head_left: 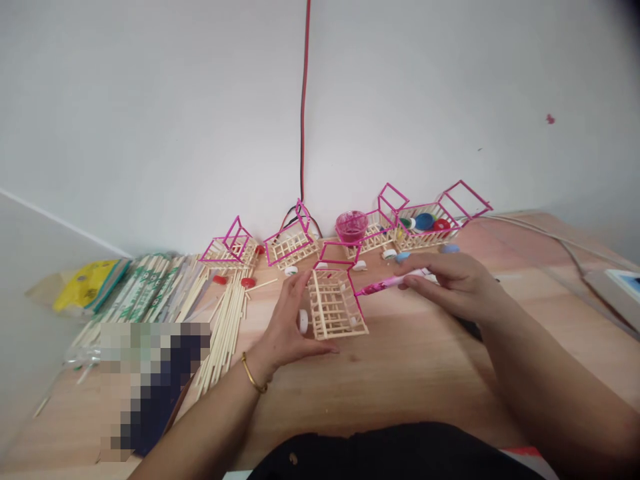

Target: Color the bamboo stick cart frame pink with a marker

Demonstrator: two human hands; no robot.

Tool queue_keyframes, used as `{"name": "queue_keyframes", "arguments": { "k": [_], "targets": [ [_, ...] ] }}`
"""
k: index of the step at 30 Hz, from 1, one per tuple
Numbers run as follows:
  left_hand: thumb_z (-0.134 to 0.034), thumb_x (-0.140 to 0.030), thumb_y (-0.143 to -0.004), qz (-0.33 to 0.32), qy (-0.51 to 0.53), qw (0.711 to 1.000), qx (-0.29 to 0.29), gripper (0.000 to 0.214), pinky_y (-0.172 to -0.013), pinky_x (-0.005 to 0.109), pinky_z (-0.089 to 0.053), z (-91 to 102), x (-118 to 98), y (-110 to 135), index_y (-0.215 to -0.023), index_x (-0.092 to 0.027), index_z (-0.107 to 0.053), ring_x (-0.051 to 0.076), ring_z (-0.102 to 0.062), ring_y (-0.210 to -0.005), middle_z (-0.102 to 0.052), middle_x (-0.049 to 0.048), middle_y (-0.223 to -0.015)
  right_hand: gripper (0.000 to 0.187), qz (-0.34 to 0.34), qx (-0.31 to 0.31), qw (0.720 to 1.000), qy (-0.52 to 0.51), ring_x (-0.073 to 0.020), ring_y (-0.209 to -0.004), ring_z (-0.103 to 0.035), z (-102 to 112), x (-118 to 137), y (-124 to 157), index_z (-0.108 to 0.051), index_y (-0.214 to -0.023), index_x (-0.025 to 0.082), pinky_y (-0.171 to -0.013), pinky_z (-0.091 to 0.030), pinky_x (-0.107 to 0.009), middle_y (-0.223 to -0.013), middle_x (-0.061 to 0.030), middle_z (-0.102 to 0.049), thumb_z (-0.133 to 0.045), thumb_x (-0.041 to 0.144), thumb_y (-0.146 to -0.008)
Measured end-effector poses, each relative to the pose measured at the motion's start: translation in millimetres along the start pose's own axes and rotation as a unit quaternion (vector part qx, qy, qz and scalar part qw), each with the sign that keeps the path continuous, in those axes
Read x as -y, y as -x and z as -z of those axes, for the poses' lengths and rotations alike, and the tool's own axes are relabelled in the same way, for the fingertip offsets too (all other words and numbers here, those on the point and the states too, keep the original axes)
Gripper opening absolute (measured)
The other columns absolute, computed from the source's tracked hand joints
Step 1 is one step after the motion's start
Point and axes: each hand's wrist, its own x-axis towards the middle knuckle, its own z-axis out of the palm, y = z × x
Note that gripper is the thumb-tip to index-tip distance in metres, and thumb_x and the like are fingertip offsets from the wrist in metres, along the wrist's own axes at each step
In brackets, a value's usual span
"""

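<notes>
My left hand (286, 328) grips a small cart of pale wooden sticks (336, 308) from its left side, thumb along the near edge and fingers at the far side. The cart is tilted, its handle frame and right edge are pink, and a white wheel shows beside my palm. Between the thumb and fingers of my right hand (447, 285) is a paintbrush (384, 285) smeared with pink paint. Its tip meets or nearly meets the cart's right edge. Behind the cart is a clear cup of pink paint (352, 227).
Several similar stick carts with pink edges, such as one at left (231, 252), line the wall. Loose sticks (226, 333) and wrapped chopsticks (145, 287) lie left, near a yellow packet (90, 285). Cables (555, 233) and a white device (615, 293) are at right.
</notes>
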Motion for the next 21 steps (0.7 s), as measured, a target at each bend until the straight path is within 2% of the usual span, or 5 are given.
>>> {"name": "queue_keyframes", "arguments": {
  "k": [5,12,18,21],
  "targets": [
    [-0.084,-0.066,-0.054,-0.005,0.006,1.0,-0.007,0.128,-0.113,0.063,-0.031,-0.3,2,-1,-0.155,-0.031,-0.014,0.04,-0.036,-0.137,-0.033,0.0159,-0.147,0.009,-0.017,-0.028,0.999,0.012,-0.0168,-0.072,-0.071,-3,-4,0,-0.07,-0.093,0.026,-0.06,-0.049,-0.026,-0.08,-0.0006,-0.077,-0.062,0.027,-0.09],
    [-0.08,-0.07,-0.056,0.002,0.026,0.999,-0.037,0.124,-0.113,0.061,-0.032,0.6,5,-3,-0.155,-0.029,-0.018,0.039,-0.038,-0.135,-0.037,0.016,-0.146,0.009,-0.011,-0.011,1.0,-0.013,-0.0151,-0.067,-0.07,-1,0,0,-0.07,-0.092,0.025,-0.057,-0.048,-0.024,-0.075,0.0001,-0.076,-0.061,0.025,-0.091],
    [-0.08,-0.07,-0.057,0.008,0.052,0.997,-0.056,0.12,-0.113,0.059,-0.032,0.5,6,-3,-0.154,-0.029,-0.022,0.037,-0.039,-0.134,-0.039,0.0148,-0.147,0.011,0.002,0.005,0.999,-0.04,-0.0133,-0.063,-0.068,2,7,0,-0.069,-0.092,0.021,-0.052,-0.045,-0.022,-0.072,-0.0021,-0.075,-0.059,0.024,-0.093],
    [-0.08,-0.07,-0.056,0.011,0.065,0.996,-0.067,0.12,-0.113,0.058,-0.032,-0.1,7,-3,-0.154,-0.03,-0.023,0.036,-0.04,-0.133,-0.039,0.0141,-0.147,0.008,0.014,0.013,0.998,-0.061,-0.013,-0.063,-0.069,3,8,1,-0.068,-0.094,0.02,-0.055,-0.048,-0.021,-0.073,-0.0015,-0.075,-0.06,0.022,-0.092]
  ]
}}
